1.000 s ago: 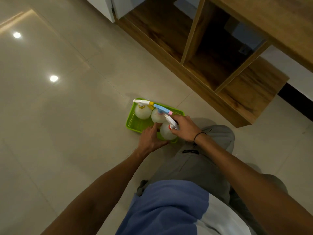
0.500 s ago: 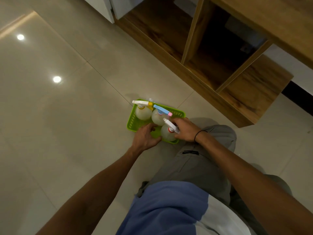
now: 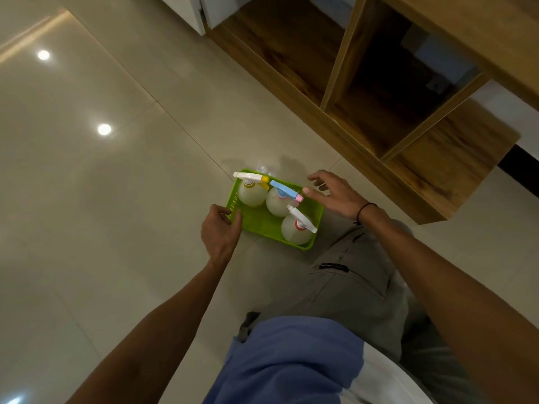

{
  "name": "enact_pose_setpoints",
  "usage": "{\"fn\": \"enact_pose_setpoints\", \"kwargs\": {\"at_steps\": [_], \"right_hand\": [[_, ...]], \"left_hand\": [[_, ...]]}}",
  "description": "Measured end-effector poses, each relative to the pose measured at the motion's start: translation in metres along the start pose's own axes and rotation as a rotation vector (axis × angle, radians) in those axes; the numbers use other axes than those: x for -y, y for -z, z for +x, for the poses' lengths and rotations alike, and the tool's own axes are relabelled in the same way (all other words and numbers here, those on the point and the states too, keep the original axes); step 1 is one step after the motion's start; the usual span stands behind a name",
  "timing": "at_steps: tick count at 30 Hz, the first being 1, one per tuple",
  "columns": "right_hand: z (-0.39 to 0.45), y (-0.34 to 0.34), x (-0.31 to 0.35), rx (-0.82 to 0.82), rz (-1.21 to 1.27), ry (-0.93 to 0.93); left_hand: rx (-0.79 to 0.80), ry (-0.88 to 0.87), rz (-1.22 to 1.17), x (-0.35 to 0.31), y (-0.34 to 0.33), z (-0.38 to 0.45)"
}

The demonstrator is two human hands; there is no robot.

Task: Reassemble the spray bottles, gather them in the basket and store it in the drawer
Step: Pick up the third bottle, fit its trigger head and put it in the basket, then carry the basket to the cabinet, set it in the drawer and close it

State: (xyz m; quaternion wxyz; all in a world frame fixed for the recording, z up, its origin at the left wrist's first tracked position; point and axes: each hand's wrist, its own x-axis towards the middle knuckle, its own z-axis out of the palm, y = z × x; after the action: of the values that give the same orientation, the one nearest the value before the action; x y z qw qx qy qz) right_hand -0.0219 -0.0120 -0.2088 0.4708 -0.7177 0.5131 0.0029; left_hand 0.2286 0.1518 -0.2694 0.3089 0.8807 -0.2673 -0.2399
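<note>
Landmark: the green basket (image 3: pixel 256 221) on the tiled floor (image 3: pixel 116 199); every place below is given from it.
Person's knee (image 3: pixel 358 275): nearest the camera, just beside the basket's near right corner, in grey trousers.
Left hand (image 3: pixel 218 228): at the basket's left rim, fingers curled onto the slotted wall, thumb outside; it looks like a pinch on the rim, though how firm it is cannot be told.
Right hand (image 3: pixel 335 193): at the far right side of the basket, fingers spread and holding nothing, hovering just above the rim, one fingertip close to the blue-headed trigger's pink nozzle.
Red-collared bottle (image 3: pixel 296 230): upright in the near right corner, white trigger head, pale cloudy body.
Blue-headed bottle (image 3: pixel 278 201): upright mid-basket, just behind the red-collared one, pink nozzle tip pointing right.
Yellow-collared bottle (image 3: pixel 251 191): upright in the far left corner, white trigger reaching past the rim.
Task state: all three heads appear seated and all three bottles are in the basket; storing is what remains.
Cabinet (image 3: pixel 388 112): beyond the basket to the right, open wooden compartments; no drawer is clearly visible.
Risk, tipping: the bottles stand loose and top-heavy in a shallow basket; a one-sided lift by the left hand alone could tilt it and topple them.
Risk, snagging: the overhanging triggers could catch the right hand or a cabinet edge.
Risk, flex: the thin plastic wall may bend under a pinch grip.
</note>
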Motion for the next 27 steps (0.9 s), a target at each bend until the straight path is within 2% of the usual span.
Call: {"fn": "enact_pose_setpoints", "kwargs": {"at_steps": [3, 5, 9, 14, 19, 27], "right_hand": [[0.023, -0.013, -0.001, -0.028, -0.101, -0.094], [0.038, -0.022, -0.001, 0.006, -0.132, -0.179], [0.059, -0.04, -0.002, 0.055, -0.13, -0.278], [0.063, -0.052, -0.008, 0.057, -0.197, -0.303], [0.057, -0.05, -0.01, -0.021, -0.207, -0.325], [0.044, -0.037, 0.024, -0.027, -0.193, -0.27]], "left_hand": [[0.008, 0.178, -0.016, 0.008, 0.003, 0.0], [0.116, 0.294, -0.039, 0.01, 0.001, -0.001], [0.328, 0.467, -0.336, 0.0, -0.005, 0.002], [0.327, 0.464, -0.429, -0.012, -0.008, 0.008], [0.354, 0.444, -0.394, -0.013, -0.002, 0.023], [0.409, 0.336, -0.351, -0.031, 0.032, 0.057]]}}
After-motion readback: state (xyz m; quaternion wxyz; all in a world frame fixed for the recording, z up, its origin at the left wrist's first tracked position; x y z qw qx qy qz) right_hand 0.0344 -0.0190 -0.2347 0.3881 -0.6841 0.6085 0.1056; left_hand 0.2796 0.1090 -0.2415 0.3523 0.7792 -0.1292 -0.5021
